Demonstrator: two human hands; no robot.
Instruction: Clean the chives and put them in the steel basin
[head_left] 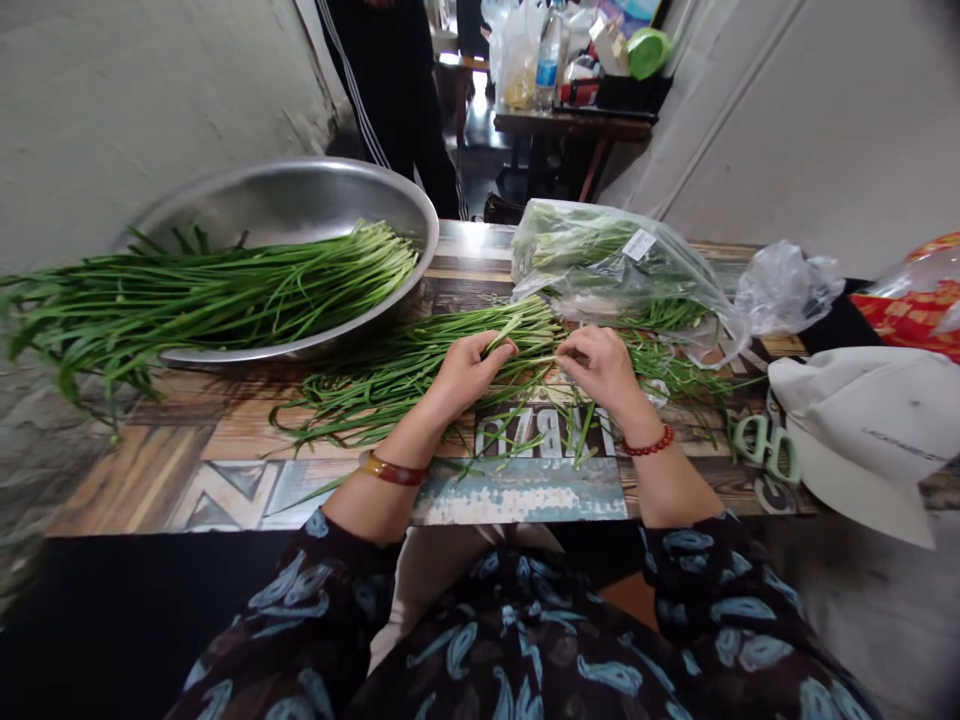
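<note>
My left hand (471,372) is closed around a few garlic chives, their pale ends poking out past the thumb. Just to its right, my right hand (600,368) pinches the tip of a thin chive stem; the fingers partly hide what is between them. A loose pile of garlic chives (390,385) lies under and left of my hands on the wood-patterned table (517,500). Short chive scraps (581,430) are scattered below my right hand. To the left, a bundle of long chives (292,290) rests in a steel basin (300,190), leaves hanging over its rim.
Behind my right hand lies a clear plastic bag (600,250) with more greens, beside a crumpled bag (787,288). Green-handled scissors (769,448) and a white cap (870,420) sit at the right. Beyond the table stands a person in dark trousers (390,90), near a cluttered side table (577,122).
</note>
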